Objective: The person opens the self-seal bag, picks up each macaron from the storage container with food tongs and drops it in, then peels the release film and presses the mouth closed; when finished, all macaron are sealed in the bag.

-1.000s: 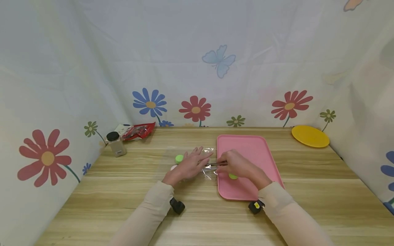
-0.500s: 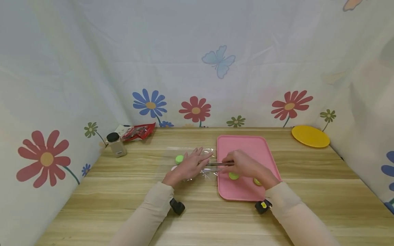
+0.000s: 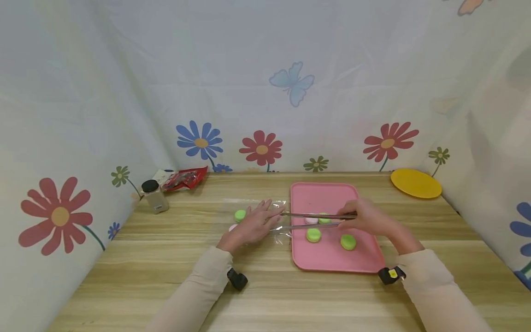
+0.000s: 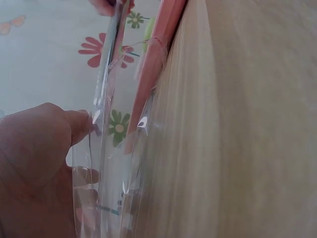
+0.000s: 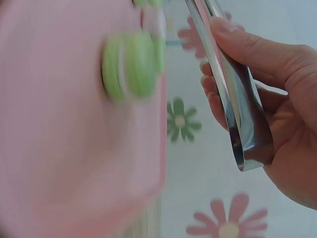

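Note:
My right hand grips steel tongs near their bent end, over the right side of the pink tray. The tong arms reach leftward, their far ends at the clear plastic bag. My left hand lies over that bag with fingers stretched out, touching the film. Inside or under the film, a green macaron and a pale one show beside the hand, the pale one partly covered. On the tray sit several macarons: green ones and a pale pink one.
At the back left stand a black-lidded jar and a red packet. A yellow plate lies at the back right. A floral cloth hangs behind the wooden table.
My right hand has moved right, drawing the tongs away from the bag over the tray. More of the tongs and several macarons on the tray now show. My left hand stays in place.

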The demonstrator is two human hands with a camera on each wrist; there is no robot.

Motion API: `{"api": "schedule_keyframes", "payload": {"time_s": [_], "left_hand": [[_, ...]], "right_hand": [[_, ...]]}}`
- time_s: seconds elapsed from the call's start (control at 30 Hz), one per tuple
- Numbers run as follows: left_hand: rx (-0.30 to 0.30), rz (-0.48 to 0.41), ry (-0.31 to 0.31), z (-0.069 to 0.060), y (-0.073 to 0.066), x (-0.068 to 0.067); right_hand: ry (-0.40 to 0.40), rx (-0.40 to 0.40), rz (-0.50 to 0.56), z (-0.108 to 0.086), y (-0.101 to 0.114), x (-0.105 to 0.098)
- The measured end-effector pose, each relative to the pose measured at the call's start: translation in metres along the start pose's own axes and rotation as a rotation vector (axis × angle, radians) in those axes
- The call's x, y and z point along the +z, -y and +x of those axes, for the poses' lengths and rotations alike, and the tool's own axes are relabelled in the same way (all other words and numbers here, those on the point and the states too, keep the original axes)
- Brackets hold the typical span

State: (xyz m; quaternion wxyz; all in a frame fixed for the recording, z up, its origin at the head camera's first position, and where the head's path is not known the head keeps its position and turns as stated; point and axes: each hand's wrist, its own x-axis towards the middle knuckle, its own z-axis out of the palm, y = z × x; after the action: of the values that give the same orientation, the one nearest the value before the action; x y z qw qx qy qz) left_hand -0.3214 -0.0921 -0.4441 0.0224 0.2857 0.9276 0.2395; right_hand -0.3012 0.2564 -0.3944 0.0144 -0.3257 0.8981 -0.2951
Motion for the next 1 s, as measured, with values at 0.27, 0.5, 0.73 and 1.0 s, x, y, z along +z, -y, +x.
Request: {"api": "schedule_keyframes", "payload": {"time_s": [0.27, 0.5, 0.73, 1.0], "left_hand": [[-0.002, -0.01, -0.001, -0.001, 0.003, 0.0], [-0.014, -0.008, -0.004, 0.0, 0.002, -0.001], [-0.019, -0.015, 0.003, -0.001, -0.001, -0.005], [-0.02, -0.015, -0.002, 0.0, -0.001, -0.003]], "right_hand": [[-0.014, 0.118, -0.045, -0.032, -0.024, -0.035], [0.026, 0.148, -0.025, -0.055, -0.044, -0.054], [0.032, 0.254, -0.005, -0.067, -0.056, -0.061], [0.038, 0.259, -0.053, -0.07, -0.064, -0.06]]}}
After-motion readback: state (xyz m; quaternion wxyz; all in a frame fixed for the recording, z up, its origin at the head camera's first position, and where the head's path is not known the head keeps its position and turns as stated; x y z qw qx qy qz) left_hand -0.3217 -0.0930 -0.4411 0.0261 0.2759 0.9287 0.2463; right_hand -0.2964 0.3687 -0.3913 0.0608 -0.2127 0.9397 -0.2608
